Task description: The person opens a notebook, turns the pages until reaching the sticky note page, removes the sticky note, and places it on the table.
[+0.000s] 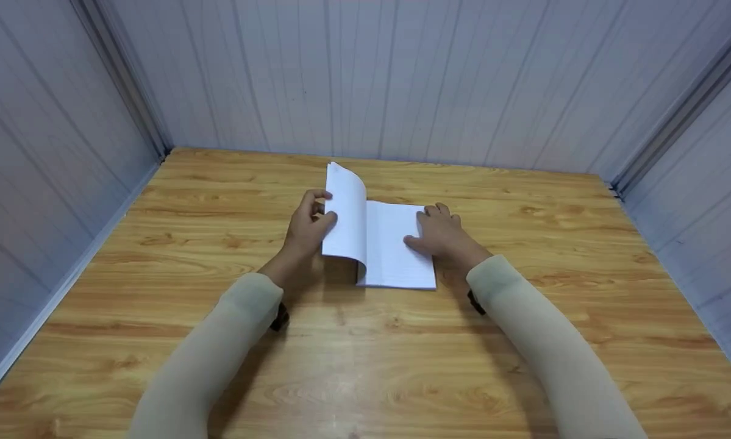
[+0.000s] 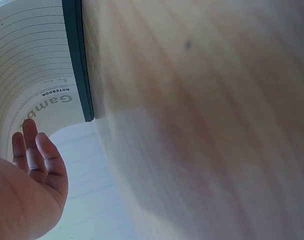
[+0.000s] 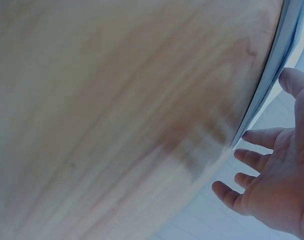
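An open notebook (image 1: 395, 268) with white ruled pages lies on the table. At its left side my left hand (image 1: 307, 227) pinches a raised, bowed leaf (image 1: 345, 213), thumb on the near face and fingers behind. Seen from the left wrist, the ruled sheet (image 2: 34, 45) carries upside-down printed lettering including "NOTEBOOK", beside a dark green edge (image 2: 78, 60); several fingers (image 2: 52, 155) of that hand show below it. My right hand (image 1: 443, 235) rests on the right page, thumb on the paper and fingers at the outer edge. Its fingers (image 3: 262, 137) extend loosely in the right wrist view.
The wood-grain table (image 1: 365, 366) extends around the notebook. Pale panelled walls (image 1: 365, 79) enclose it at the back and both sides. Dark bands (image 1: 280, 317) show by both sleeve cuffs.
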The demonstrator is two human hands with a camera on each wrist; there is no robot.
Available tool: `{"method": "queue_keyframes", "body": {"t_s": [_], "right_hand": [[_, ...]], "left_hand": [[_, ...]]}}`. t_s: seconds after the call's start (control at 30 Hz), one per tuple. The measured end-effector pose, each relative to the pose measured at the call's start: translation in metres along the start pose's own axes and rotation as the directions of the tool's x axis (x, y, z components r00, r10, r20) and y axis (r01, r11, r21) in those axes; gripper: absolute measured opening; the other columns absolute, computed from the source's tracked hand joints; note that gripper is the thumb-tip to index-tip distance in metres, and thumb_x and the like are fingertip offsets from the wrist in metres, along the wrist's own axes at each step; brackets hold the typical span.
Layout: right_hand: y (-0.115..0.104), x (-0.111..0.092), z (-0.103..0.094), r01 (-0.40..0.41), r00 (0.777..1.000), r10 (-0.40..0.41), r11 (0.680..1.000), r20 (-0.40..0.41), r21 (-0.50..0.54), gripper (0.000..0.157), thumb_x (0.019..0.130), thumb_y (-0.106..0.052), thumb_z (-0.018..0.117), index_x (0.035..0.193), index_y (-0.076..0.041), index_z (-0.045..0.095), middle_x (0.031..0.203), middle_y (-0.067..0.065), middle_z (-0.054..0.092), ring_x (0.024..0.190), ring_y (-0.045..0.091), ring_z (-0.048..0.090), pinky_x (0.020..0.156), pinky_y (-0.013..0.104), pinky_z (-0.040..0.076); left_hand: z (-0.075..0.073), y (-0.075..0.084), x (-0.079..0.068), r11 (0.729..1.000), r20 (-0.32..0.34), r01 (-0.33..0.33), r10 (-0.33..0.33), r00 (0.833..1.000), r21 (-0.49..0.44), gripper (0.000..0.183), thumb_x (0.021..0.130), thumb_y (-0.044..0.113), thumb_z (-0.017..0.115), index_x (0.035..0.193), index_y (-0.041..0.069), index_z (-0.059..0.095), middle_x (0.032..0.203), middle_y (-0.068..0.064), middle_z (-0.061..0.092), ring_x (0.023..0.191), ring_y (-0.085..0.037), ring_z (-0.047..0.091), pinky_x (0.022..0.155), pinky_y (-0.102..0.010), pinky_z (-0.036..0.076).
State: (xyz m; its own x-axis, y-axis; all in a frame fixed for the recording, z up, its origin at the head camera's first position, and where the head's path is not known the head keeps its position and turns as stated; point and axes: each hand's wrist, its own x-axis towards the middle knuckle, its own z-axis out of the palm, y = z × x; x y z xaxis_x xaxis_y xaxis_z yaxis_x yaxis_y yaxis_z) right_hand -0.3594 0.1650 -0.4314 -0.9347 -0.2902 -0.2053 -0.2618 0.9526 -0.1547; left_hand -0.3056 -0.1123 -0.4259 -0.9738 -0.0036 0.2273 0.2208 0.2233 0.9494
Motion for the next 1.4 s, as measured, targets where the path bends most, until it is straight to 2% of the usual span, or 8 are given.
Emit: {"method": "queue_keyframes", "body": {"t_s": [0.17,0.37,0.63,0.8,1.03,1.2,1.4], "right_hand": [[0.0017,0.0014,0.0016,-0.006,1.0,0.006,1.0,0.017,0.006,0.082,0.09,-0.057,0.047,0.15,-0.005,0.029,0.157,0.016,0.024,0.148,0.037,0.005,0.113,0.06,0.013],[0.0025,0.002,0.0024,-0.008,1.0,0.007,1.0,0.012,0.011,0.081,0.09,-0.057,0.048,0.15,-0.005,0.031,0.157,0.015,0.025,0.148,0.036,0.006,0.112,0.061,0.014],[0.0019,0.0007,0.0017,0.0,1.0,0.0,1.0,0.006,0.014,0.082,0.089,-0.057,0.05,0.149,-0.004,0.032,0.156,0.015,0.028,0.148,0.037,0.008,0.111,0.061,0.016],[0.0021,0.0007,0.0013,0.004,1.0,-0.004,1.0,0.0,0.013,0.081,0.089,-0.057,0.05,0.148,-0.004,0.033,0.155,0.015,0.029,0.147,0.037,0.011,0.11,0.061,0.017],[0.0013,-0.0013,0.0001,0.027,0.999,-0.028,1.0,-0.023,-0.006,0.079,0.089,-0.056,0.05,0.147,-0.003,0.036,0.154,0.016,0.032,0.146,0.037,0.014,0.108,0.063,0.019],[0.0009,-0.0009,-0.0004,0.027,0.999,-0.027,1.0,-0.024,-0.005,0.079,0.09,-0.056,0.05,0.147,-0.003,0.036,0.155,0.015,0.031,0.147,0.037,0.012,0.11,0.061,0.017],[0.0015,0.0011,-0.0003,0.039,0.999,-0.039,0.999,-0.027,-0.023,0.078,0.09,-0.056,0.05,0.146,-0.004,0.038,0.154,0.016,0.031,0.146,0.039,0.012,0.11,0.063,0.016]], "left_hand": [[0.0003,-0.0003,-0.0006,1.0,0.002,0.024,-0.024,1.0,-0.006,0.033,0.085,0.015,0.052,0.118,0.018,0.051,0.088,-0.004,0.049,0.074,-0.016,0.046,0.066,-0.028,0.04],[0.0009,-0.001,-0.0011,1.0,-0.006,0.017,-0.017,1.0,-0.006,0.033,0.085,0.014,0.052,0.119,0.016,0.051,0.086,-0.004,0.047,0.069,-0.016,0.042,0.064,-0.028,0.038],[0.0012,-0.001,-0.0018,0.998,0.001,0.04,-0.04,0.999,-0.04,0.033,0.085,0.013,0.052,0.118,0.017,0.051,0.091,-0.004,0.048,0.076,-0.017,0.043,0.064,-0.028,0.039],[0.0007,-0.0019,-0.0018,0.998,0.002,0.046,-0.046,0.999,-0.033,0.034,0.085,0.013,0.052,0.118,0.017,0.05,0.092,-0.004,0.048,0.077,-0.018,0.043,0.065,-0.029,0.039],[0.001,-0.0014,-0.003,0.996,0.008,0.05,-0.05,0.999,-0.077,0.035,0.084,0.011,0.05,0.118,0.018,0.051,0.092,-0.003,0.046,0.073,-0.017,0.04,0.065,-0.029,0.036],[0.0002,-0.0009,-0.0024,0.998,0.011,0.041,-0.04,0.999,-0.052,0.034,0.084,0.013,0.05,0.117,0.019,0.05,0.089,-0.003,0.046,0.069,-0.016,0.039,0.063,-0.028,0.036],[-0.0007,0.0011,-0.0015,0.998,0.018,0.045,-0.044,0.999,-0.051,0.034,0.087,0.011,0.051,0.121,0.014,0.05,0.091,-0.005,0.046,0.076,-0.018,0.042,0.066,-0.029,0.037]]}}
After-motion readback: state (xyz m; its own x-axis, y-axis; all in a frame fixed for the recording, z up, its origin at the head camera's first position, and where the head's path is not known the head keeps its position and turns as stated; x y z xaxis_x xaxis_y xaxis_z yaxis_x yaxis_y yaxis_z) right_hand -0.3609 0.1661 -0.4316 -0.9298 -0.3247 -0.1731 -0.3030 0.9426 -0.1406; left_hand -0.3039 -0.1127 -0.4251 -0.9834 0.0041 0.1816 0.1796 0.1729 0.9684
